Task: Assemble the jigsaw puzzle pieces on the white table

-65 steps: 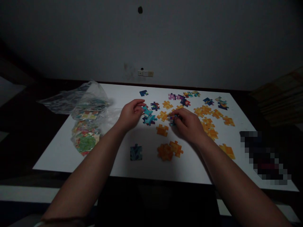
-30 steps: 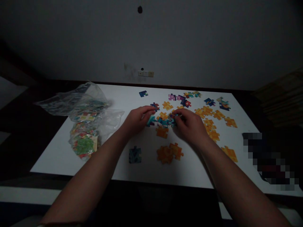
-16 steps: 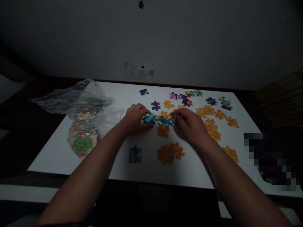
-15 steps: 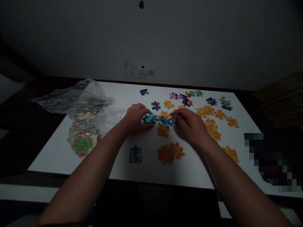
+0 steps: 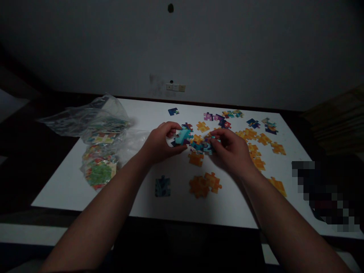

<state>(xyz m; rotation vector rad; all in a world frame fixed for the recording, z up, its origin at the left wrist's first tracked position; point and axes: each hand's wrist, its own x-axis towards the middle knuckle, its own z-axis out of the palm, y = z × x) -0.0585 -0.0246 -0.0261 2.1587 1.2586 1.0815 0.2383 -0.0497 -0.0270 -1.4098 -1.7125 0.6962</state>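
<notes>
Between the thumb and fingers of my left hand (image 5: 162,142) are teal puzzle pieces (image 5: 182,136), tilted up off the table; how many is unclear. My right hand (image 5: 231,149) pinches a small puzzle piece (image 5: 212,139), partly covered by the fingers. Blue and teal pieces (image 5: 197,147) lie between the two hands. Just below them is an orange piece (image 5: 196,159). Nearer me on the table lie a single teal piece (image 5: 163,187) and a small group of orange pieces (image 5: 200,186).
Clear plastic bags (image 5: 102,142) with colourful pieces inside occupy the left of the white table (image 5: 65,178). More orange pieces (image 5: 250,133) and several dark or purple ones (image 5: 218,117) are spread at the right and back. A pixelated dark object (image 5: 324,193) is at the right edge.
My left hand has lifted the teal pieces slightly and tilted them up. My right hand has raised its piece a little from the pieces on the table.
</notes>
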